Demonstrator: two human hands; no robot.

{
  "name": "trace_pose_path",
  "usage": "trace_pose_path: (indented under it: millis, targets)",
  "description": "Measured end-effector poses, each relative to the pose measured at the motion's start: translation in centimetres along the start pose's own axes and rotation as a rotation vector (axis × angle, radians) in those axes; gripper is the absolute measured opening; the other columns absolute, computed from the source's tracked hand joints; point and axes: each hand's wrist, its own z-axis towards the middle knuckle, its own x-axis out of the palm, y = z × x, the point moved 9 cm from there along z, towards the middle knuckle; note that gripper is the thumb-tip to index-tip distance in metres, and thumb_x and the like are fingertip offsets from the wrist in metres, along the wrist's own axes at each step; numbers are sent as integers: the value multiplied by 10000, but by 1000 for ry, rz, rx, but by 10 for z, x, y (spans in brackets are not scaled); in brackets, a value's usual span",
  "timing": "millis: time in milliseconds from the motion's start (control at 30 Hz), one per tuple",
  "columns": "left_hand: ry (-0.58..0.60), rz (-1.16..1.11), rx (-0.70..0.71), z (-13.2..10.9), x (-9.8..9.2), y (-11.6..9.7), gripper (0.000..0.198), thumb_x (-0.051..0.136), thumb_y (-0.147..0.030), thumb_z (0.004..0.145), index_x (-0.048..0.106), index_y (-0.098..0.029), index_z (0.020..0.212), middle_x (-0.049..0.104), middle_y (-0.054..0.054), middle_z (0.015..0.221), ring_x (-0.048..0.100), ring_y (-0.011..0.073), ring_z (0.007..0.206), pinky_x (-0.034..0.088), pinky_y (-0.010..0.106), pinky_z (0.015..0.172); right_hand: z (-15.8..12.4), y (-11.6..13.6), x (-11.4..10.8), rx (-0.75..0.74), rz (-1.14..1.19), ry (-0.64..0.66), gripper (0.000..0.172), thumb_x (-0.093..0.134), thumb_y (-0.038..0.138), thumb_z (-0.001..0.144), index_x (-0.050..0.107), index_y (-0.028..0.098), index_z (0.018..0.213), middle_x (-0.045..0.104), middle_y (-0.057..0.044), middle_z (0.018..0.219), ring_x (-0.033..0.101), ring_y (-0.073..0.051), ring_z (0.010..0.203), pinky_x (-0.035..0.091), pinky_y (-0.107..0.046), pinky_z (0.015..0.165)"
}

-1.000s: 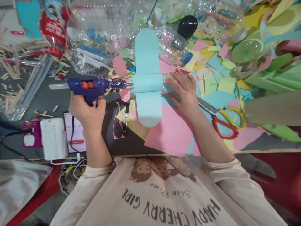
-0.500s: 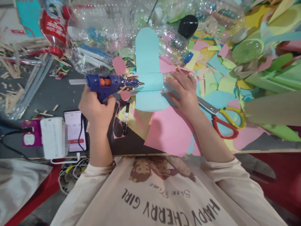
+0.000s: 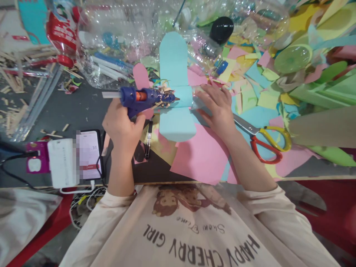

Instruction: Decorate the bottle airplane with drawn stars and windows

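Observation:
My left hand point(image 3: 121, 126) is wrapped round the grip of a blue hot glue gun point(image 3: 148, 97), a clear glue stick poking out of its back and wood bits stuck near its nozzle. The nozzle tip is over a light blue paper sleeve on a model plane point(image 3: 183, 95), touching or just above it; I cannot tell which. Rounded blue paper wings point(image 3: 174, 55) reach out from both sides of its body. Beneath the gun, pink paper tail pieces point(image 3: 141, 76) show. My right hand point(image 3: 218, 107) closes over the plane's clear plastic end, at the right.
Scissors point(image 3: 254, 129) with red and yellow handles lie by my right forearm. Paper scraps point(image 3: 250, 81) spread rightward, plastic bottles point(image 3: 125, 22) crowd the back. Near the front left are a phone point(image 3: 89, 154) and a white power bank point(image 3: 62, 163) with cables.
My left hand has moved the glue gun to the right, its nozzle now further over the blue sleeve. The near wing has swung slightly toward me. My right hand stays put.

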Motion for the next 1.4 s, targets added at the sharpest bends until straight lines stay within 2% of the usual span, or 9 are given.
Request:
trace_pose_path:
  millis: [167, 433, 567, 733, 833, 933, 1033, 1200, 1400]
  targets:
    - [53, -37, 13, 0, 7, -3, 270, 597, -217, 697, 558, -223, 964, 629, 93, 1017, 617, 334, 1091, 470, 450, 963, -1, -1, 3, -5, 16, 11, 424, 490, 320, 970, 523, 257, 1389, 545, -103, 1459, 458, -294, 1387, 254, -575, 1189]
    - [30, -25, 5, -1, 4, -2, 272, 631, -239, 689, 569, -234, 954, 644, 79, 1026, 619, 326, 1100, 484, 426, 947, -1, -2, 3, 1, -4, -12, 407, 478, 360, 974, 532, 292, 1372, 564, -74, 1446, 486, -288, 1368, 280, -574, 1178]
    - [-14, 12, -10, -1, -1, 3, 216, 621, -236, 699, 542, -242, 901, 636, 85, 970, 618, 338, 1085, 478, 460, 928, -1, -4, 5, 19, 24, 12, 428, 466, 350, 978, 498, 309, 1403, 529, -77, 1476, 444, -292, 1402, 261, -588, 1183]
    - [-15, 50, -47, -1, -6, 11, 203, 614, -235, 712, 507, -265, 882, 626, 78, 999, 612, 339, 1090, 449, 484, 930, 0, -3, 4, 13, 13, 6, 415, 467, 369, 978, 526, 285, 1380, 553, -73, 1459, 476, -294, 1378, 254, -596, 1183]
    - [-19, 62, -116, 1, -10, 18, 245, 623, -204, 668, 491, -237, 873, 627, 92, 1010, 611, 347, 1084, 445, 493, 946, 0, -4, 3, 11, 18, -9, 411, 443, 397, 984, 521, 329, 1382, 563, -38, 1453, 481, -282, 1373, 259, -551, 1196]
    - [-13, 105, -165, 3, -12, 24, 242, 608, -182, 638, 473, -202, 838, 620, 133, 1012, 611, 383, 1077, 441, 518, 955, 0, -2, -1, -4, -9, -33, 393, 443, 404, 985, 545, 320, 1355, 586, -42, 1429, 507, -284, 1347, 288, -546, 1184]
    - [-16, 118, -149, 2, -13, 26, 245, 596, -197, 652, 492, -189, 873, 611, 143, 1024, 599, 397, 1095, 430, 522, 970, 0, 0, -1, -3, -29, -21, 384, 451, 372, 990, 543, 284, 1351, 583, -56, 1432, 509, -279, 1349, 291, -571, 1175]
    - [-41, 63, -137, 1, -16, 32, 290, 597, -203, 654, 513, -188, 931, 601, 119, 1025, 584, 374, 1117, 406, 508, 1009, 0, 0, 0, 2, -17, -3, 392, 471, 365, 987, 532, 274, 1363, 570, -67, 1445, 488, -275, 1367, 269, -548, 1194]
    - [-42, 90, -174, 4, -17, 36, 350, 579, -200, 605, 529, -153, 948, 585, 121, 998, 583, 403, 1092, 402, 553, 995, 0, 0, -1, 6, -31, 8, 391, 481, 355, 982, 522, 304, 1368, 569, -58, 1443, 492, -272, 1368, 283, -538, 1192]
